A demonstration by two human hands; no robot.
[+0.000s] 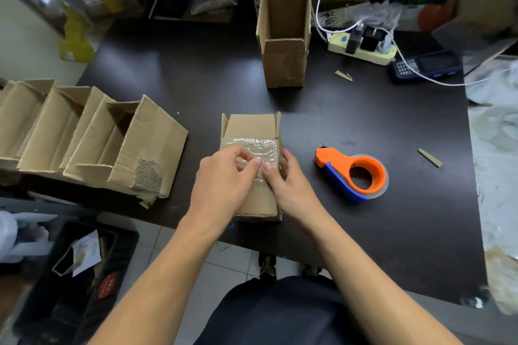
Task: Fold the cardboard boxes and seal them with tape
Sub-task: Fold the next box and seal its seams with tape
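A small cardboard box [250,129] lies on the dark table near its front edge, its far flaps open. Clear tape [259,145] covers the middle of its top face. My left hand [224,176] rests on the box's left side with the fingers pressing the tape. My right hand [286,179] holds the box's right side, its thumb on the tape beside the left fingers. An orange and blue tape dispenser [353,173] lies on the table to the right of the box, apart from both hands.
Several open cardboard boxes [92,143] lie nested at the table's left edge. A tall open box [283,36] stands at the back. A power strip [361,47] with white cables and a handheld scanner [426,66] sit at the back right. Cardboard scraps [430,158] lie on the table.
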